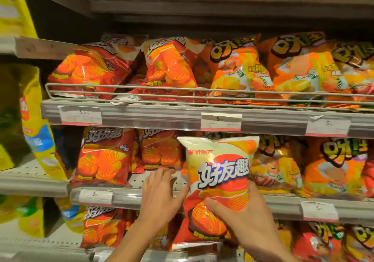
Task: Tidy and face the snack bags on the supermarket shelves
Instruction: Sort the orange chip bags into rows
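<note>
A cream and red chip bag (219,172) stands upright in front of the middle shelf, its printed face toward me. My right hand (242,219) grips its lower half, thumb across the front. My left hand (159,197) reaches flat toward a bare gap on the middle shelf (139,180), its thumb touching the bag's left edge. Red chip bags (105,156) stand left of the gap. Orange snack bags (277,168) fill the right side.
The upper shelf holds red bags (91,69) leaning behind a wire rail (121,91), and orange bags (293,67) to the right. Price tags (221,122) line the shelf edges. Yellow bags (38,140) hang at the left. More red bags (103,227) sit on the bottom shelf.
</note>
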Demonstrator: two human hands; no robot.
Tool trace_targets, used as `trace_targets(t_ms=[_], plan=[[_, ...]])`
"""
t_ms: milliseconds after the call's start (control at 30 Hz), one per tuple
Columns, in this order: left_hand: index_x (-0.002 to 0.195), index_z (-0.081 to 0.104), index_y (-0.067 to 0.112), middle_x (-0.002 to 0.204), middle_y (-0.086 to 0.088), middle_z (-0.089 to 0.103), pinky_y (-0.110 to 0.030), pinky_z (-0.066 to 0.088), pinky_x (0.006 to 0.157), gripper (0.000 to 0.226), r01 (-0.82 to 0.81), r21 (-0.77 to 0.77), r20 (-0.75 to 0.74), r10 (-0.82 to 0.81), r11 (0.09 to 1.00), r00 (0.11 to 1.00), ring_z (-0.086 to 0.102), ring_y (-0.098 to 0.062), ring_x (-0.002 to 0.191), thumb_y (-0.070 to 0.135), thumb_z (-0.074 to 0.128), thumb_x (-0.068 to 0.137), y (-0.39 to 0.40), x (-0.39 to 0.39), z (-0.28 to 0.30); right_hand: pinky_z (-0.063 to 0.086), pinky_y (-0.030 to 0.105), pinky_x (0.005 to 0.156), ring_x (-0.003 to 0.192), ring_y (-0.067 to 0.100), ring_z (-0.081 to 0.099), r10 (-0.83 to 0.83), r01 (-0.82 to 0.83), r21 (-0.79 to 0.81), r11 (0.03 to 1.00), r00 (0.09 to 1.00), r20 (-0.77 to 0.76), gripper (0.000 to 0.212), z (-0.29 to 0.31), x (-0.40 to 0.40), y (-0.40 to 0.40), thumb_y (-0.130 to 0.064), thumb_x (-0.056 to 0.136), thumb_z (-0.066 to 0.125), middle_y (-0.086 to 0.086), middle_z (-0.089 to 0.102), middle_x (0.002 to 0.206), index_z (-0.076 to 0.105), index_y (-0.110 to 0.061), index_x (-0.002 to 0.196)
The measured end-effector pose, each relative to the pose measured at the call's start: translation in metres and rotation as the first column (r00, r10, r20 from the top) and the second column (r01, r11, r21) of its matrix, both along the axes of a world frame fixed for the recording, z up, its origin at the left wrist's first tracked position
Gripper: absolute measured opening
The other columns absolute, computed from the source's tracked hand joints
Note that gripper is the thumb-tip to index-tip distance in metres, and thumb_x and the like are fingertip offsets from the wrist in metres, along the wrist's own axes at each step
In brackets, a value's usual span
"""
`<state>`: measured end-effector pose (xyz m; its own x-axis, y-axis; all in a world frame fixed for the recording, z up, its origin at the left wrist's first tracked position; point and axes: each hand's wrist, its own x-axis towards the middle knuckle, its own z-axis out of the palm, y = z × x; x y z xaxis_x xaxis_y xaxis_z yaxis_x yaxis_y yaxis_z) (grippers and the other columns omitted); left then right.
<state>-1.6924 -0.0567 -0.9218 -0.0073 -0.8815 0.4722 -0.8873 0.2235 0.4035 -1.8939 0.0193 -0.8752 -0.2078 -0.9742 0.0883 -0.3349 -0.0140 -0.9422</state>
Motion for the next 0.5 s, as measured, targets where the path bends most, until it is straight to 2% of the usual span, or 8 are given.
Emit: trace_targets(t_ms=[67, 167, 267, 333, 400, 500], plan=[[0.111, 0.068, 0.018, 0.112, 0.004, 0.061, -0.039, 0.043, 0.092, 0.05, 0.002, -0.12, 0.093, 0.01, 0.993, 0.996, 0.055, -0.022, 0.105, 0.056, 0.041, 0.091, 0.013, 0.035, -0.008, 0.059, 0.039, 0.083, 0.09, 0.008, 0.071, 0.069, -0.069, 0.013, 0.998, 0.998, -0.007, 0.086, 0.002, 0.029, -0.009, -0.065, 0.036, 0.087, -0.011, 0.074, 0.098, 0.06, -0.032, 0.111], [0.109, 0.069, 0.015, 0.107, 0.0, 0.062, -0.038, 0.04, 0.091, 0.039, -0.008, -0.189, 0.264, 0.059, 0.982, 0.963, 0.058, -0.025, 0.1, 0.041, 0.047, 0.09, 0.029, 0.079, -0.018, 0.055, 0.042, 0.093, 0.102, 0.016, 0.068, 0.095, -0.095, -0.005, 0.995, 0.994, -0.045, 0.085, 0.006, 0.069, -0.029, -0.065, 0.043, 0.085, -0.01, 0.071, 0.108, 0.056, -0.031, 0.115], [0.116, 0.067, 0.015, 0.113, -0.002, 0.063, -0.042, 0.032, 0.101, 0.049, -0.044, -0.156, 0.407, 0.104, 0.987, 0.907, 0.062, -0.027, 0.105, 0.04, 0.067, 0.075, 0.039, 0.101, -0.02, 0.054, 0.043, 0.092, 0.105, 0.022, 0.066, 0.056, -0.059, -0.031, 0.998, 0.995, -0.085, 0.075, 0.011, 0.099, -0.056, -0.056, 0.057, 0.09, -0.003, 0.069, 0.11, 0.053, -0.026, 0.116], [0.118, 0.067, 0.013, 0.116, -0.004, 0.064, -0.045, 0.03, 0.104, 0.05, -0.047, -0.158, 0.452, 0.115, 0.986, 0.885, 0.063, -0.028, 0.109, 0.042, 0.058, 0.078, 0.042, 0.104, -0.019, 0.053, 0.046, 0.092, 0.112, 0.028, 0.063, -0.02, 0.014, -0.058, 0.998, 0.994, -0.104, 0.084, 0.014, 0.114, -0.074, -0.058, 0.061, 0.088, 0.003, 0.065, 0.12, 0.049, -0.02, 0.125], [0.121, 0.066, 0.011, 0.119, -0.005, 0.064, -0.046, 0.034, 0.106, 0.052, -0.051, -0.132, 0.455, 0.107, 0.99, 0.884, 0.062, -0.028, 0.114, 0.044, 0.049, 0.086, 0.045, 0.104, -0.016, 0.05, 0.047, 0.096, 0.121, 0.031, 0.057, -0.13, 0.116, -0.107, 0.988, 0.982, -0.135, 0.091, 0.015, 0.125, -0.089, -0.06, 0.066, 0.085, 0.008, 0.059, 0.13, 0.044, -0.015, 0.133], [0.126, 0.064, 0.012, 0.125, -0.004, 0.063, -0.049, 0.045, 0.106, 0.054, -0.077, -0.048, 0.466, 0.091, 0.996, 0.88, 0.059, -0.027, 0.12, 0.045, 0.066, 0.084, 0.048, 0.102, -0.012, 0.048, 0.045, 0.101, 0.128, 0.031, 0.051, -0.227, 0.201, -0.147, 0.969, 0.956, -0.188, 0.094, 0.011, 0.139, -0.104, -0.062, 0.07, 0.081, 0.01, 0.054, 0.135, 0.041, -0.012, 0.138]])
